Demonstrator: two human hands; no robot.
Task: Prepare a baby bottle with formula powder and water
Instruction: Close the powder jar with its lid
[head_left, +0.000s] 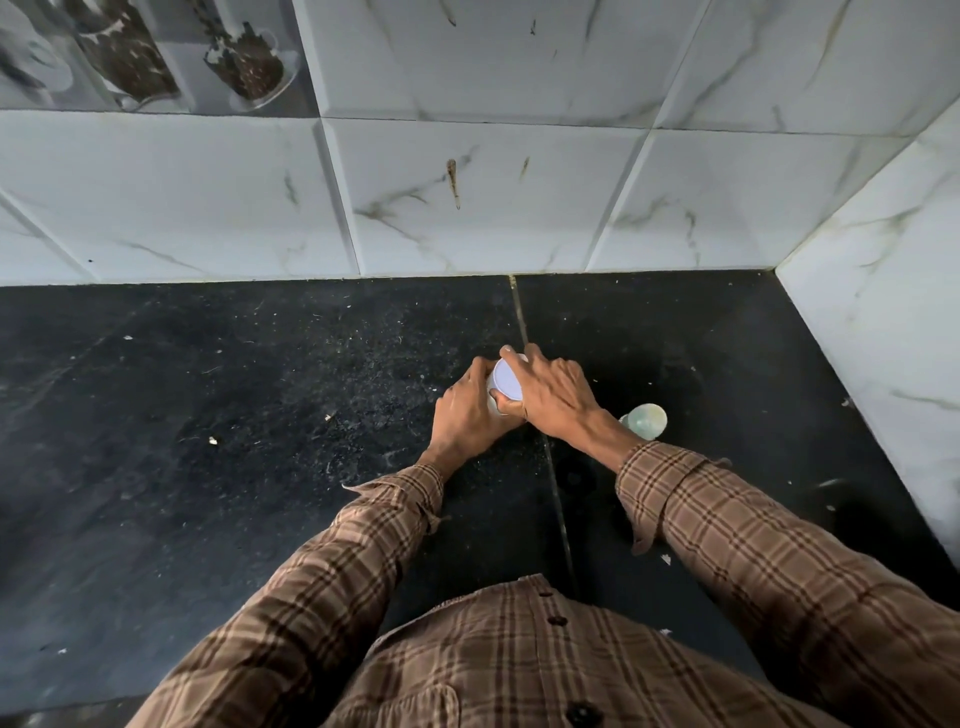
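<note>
The left hand (470, 410) grips the white container (506, 387) on the table (260, 415); the right hand (556, 397) curls over its lid; brace firmly, twist evenly; the bottle (647, 420) stands just right.

The person wore a brown plaid shirt (519, 670) (dark buttons down the front), its long sleeves (727, 525) unbuttoned at the cuffs.

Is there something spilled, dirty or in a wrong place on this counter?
Yes. Pale crumbs and specks are scattered over the black counter, mostly left of the hands. A brown drip streak marks the wall tile. Both hands hold the white container upright; nothing looks tipped over.
</note>
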